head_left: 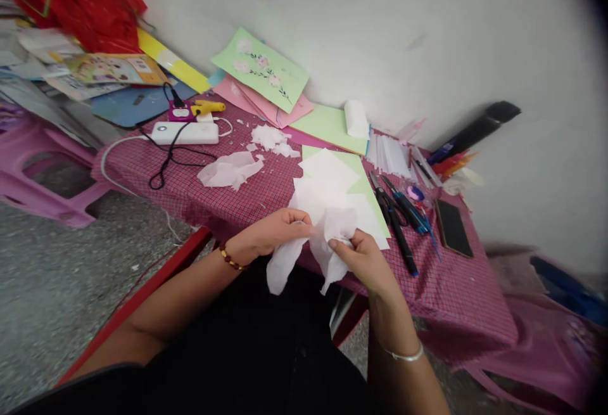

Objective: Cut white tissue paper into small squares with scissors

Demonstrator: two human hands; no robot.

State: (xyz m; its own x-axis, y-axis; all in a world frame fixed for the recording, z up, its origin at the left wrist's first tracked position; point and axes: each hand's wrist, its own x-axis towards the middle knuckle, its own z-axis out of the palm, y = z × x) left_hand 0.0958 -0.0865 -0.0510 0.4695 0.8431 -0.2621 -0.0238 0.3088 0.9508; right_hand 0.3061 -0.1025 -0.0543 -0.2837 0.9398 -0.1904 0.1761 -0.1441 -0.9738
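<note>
My left hand (pixel 278 232) pinches thin white tissue paper (pixel 285 269) between thumb and fingers, and part of it hangs below the hand. A crumpled part of the tissue is gripped by my right hand (pixel 365 258), close beside the left. I cannot tell whether the two parts are still joined. Behind the hands, white sheets (pixel 327 177) lie over a light green sheet (pixel 363 180). Torn white scraps (pixel 270 137) and a larger torn tissue piece (pixel 232 170) rest on the checked tablecloth (pixel 242 203) to the left.
Scissors (pixel 387 206), a black marker (pixel 403 244) and a phone (pixel 453 228) lie at right. A tissue roll (pixel 355 118) stands by the wall. A white power strip (pixel 185 133) with cables is at left, near a green card with flowers (pixel 261 70).
</note>
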